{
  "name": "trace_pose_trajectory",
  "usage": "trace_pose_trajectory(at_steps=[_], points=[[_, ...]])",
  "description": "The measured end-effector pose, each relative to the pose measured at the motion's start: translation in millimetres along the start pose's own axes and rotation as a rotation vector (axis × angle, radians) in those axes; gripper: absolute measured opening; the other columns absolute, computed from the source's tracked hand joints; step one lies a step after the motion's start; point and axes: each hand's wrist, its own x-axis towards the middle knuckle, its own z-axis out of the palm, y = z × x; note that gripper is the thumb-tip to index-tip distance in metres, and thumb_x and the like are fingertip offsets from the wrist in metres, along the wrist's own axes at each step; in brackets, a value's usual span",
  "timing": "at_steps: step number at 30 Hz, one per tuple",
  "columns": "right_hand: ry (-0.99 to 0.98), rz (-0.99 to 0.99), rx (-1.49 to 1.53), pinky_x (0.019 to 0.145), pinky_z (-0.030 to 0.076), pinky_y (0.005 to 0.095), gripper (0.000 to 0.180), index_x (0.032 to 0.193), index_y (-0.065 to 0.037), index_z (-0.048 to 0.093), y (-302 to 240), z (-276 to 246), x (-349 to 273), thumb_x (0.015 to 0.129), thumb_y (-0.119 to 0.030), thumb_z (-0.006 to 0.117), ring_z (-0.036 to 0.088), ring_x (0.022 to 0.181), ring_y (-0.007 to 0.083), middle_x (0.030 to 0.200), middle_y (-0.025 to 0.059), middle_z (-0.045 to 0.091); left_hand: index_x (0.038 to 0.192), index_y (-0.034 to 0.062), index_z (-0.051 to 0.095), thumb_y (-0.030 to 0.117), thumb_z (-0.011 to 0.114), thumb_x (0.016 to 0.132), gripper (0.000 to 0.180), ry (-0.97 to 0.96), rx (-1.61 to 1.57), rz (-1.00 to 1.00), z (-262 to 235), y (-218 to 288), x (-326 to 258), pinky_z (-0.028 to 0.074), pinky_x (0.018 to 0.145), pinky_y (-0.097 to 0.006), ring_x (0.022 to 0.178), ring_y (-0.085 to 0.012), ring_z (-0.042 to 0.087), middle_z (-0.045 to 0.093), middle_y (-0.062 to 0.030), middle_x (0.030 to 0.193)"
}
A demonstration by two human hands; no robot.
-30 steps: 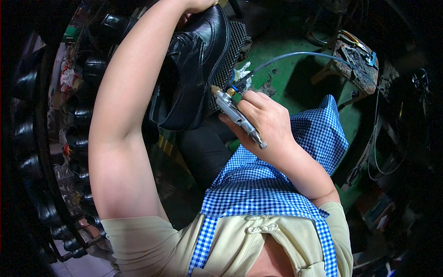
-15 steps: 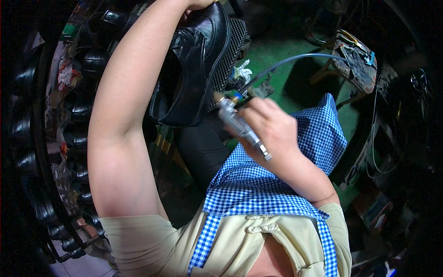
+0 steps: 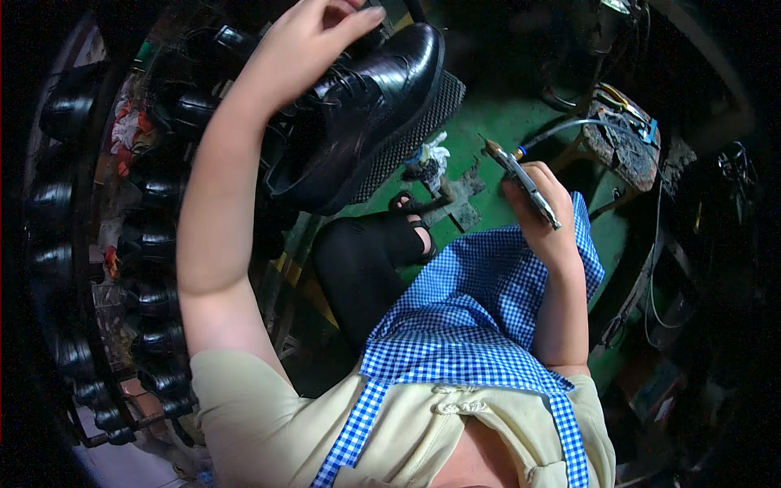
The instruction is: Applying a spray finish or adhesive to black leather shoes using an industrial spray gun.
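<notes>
At upper left, left hand (image 3: 299, 50), half-curled, contact unclear, is nearer the black shoe (image 3: 376, 104) lying just below-right of it, long axis lower left to upper right, while right hand (image 3: 555, 195), well apart rightward, grips metal spray gun (image 3: 519, 177).

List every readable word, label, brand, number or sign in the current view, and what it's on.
None readable.
Shoe: no text visible.
Apron: blue-white checks only.
Tool: any marking too small to read.
Stool: dark and cluttered, no text made out.
Shoe rack at left: too dark and small to tell.
</notes>
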Motion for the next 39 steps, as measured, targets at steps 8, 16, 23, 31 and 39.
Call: trace_pose_trajectory(at_steps=[8,16,23,31,39], points=[[-0.100,0.073,-0.014,0.065,0.049,0.0389,0.017,0.091,-0.001,0.064,15.7,9.9,-16.4,0.088,-0.016,0.071,0.062,0.076,0.0322,0.087,0.0137,0.061,0.104,0.0002,0.064,0.032,0.060,0.096,0.033,-0.120,0.579,-0.073,1.0,7.6,-133.0,0.049,0.081,-0.044,0.094,-0.0375,0.062,0.065,-0.0201,0.094],[-0.048,-0.064,-0.347,0.070,0.050,0.0424,0.024,0.086,-0.006,0.065,52.4,78.8,-8.0,0.083,-0.028,0.073,0.058,0.082,0.0328,0.085,0.0116,0.060,0.125,0.0041,0.058,0.036,0.070,0.087,0.051,-0.121,0.413,0.085,12.7,36.3,-142.6,0.044,0.103,-0.045,0.106,-0.0364,0.063,0.070,-0.0173,0.095],[-0.234,-0.015,-0.205,0.072,0.051,0.0418,0.021,0.084,-0.005,0.066,54.5,78.9,-18.5,0.083,-0.025,0.073,0.059,0.083,0.0321,0.085,0.0110,0.061,0.088,0.0010,0.064,0.031,0.083,0.071,0.039,-0.260,0.239,0.268,25.6,38.3,-147.8,0.033,0.113,-0.058,0.103,-0.0311,0.064,0.066,-0.0123,0.091],[-0.041,0.051,0.279,0.068,0.050,0.0372,0.013,0.095,0.000,0.066,-2.4,-1.7,-23.7,0.085,-0.008,0.068,0.060,0.075,0.0309,0.083,0.0145,0.060,0.082,-0.0001,0.061,0.027,0.083,0.071,0.037,-0.128,0.133,0.287,56.2,53.9,-149.9,0.032,0.113,-0.056,0.088,-0.0296,0.061,0.059,-0.0099,0.081],[-0.127,-0.191,0.280,0.069,0.051,0.0379,0.015,0.090,0.000,0.066,-30.7,-10.9,-12.2,0.079,-0.007,0.073,0.061,0.079,0.0315,0.085,0.0136,0.063,0.079,0.0038,0.059,0.022,0.081,0.075,0.029,-0.127,0.144,0.267,54.4,62.2,-148.7,0.033,0.112,-0.056,0.084,-0.0273,0.059,0.058,-0.0064,0.077]])
